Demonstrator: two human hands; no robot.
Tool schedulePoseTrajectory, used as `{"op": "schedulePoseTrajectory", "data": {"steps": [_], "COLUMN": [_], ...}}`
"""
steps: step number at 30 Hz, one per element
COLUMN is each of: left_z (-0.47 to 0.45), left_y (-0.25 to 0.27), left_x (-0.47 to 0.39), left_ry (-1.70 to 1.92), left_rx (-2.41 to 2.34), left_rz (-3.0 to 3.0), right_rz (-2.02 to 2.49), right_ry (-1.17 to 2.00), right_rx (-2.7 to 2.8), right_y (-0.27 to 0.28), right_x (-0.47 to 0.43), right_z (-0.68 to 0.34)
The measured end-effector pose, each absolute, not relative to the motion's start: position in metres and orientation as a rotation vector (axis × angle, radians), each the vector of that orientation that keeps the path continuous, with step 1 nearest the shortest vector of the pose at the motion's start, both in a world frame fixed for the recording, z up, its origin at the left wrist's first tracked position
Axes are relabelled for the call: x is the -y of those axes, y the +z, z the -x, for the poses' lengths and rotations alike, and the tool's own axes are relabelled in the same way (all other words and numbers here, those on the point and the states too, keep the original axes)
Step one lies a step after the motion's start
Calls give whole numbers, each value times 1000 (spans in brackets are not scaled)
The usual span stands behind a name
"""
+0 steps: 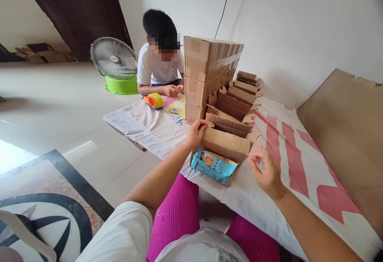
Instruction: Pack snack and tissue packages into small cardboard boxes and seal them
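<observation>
Near the table's front edge stands an open cardboard box (pixel 226 140) with its flaps up. A blue snack packet (pixel 214 166) with a cookie picture lies tilted at its near side. My left hand (pixel 196 133) is closed at the box's left end, with its fingertips on a small cardboard flap. My right hand (pixel 267 174) hovers just off the box's right end, fingers curled and slightly blurred, thumb apart from them, holding nothing that I can see. Close to it rises the box's right flap (pixel 254 136).
Behind, several open boxes (pixel 233 104) run in a row beside a stack of taped cartons (pixel 196 64). Across the cloth-covered table (pixel 143 122) sits another person (pixel 161 66), near tape rolls (pixel 154 100). A large cardboard sheet (pixel 344 134) leans right; a fan (pixel 113 58) stands left.
</observation>
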State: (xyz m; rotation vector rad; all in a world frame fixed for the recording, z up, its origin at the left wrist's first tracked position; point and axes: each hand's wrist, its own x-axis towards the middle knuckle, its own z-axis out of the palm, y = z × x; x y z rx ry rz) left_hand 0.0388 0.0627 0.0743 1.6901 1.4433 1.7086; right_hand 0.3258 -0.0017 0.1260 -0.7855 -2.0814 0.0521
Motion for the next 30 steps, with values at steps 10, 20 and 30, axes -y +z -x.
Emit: {"op": "schedulePoseTrajectory", "data": {"steps": [10,20,30], "left_z": [-38,-48,-60], "left_y": [79,138,125], "left_x": [-46,-49,-23], "left_ry": [1686,1184,1091], "left_rx": [-1362,-1781,-1947], "left_rz": [-1790,-1969,-2141], "right_rz": [957,1001,851], "right_ry": [540,637,508], "right_rx": [2216,2193,2215], "right_y": [60,61,74], "right_x": [70,70,63], "right_z": [-340,-336,-328]}}
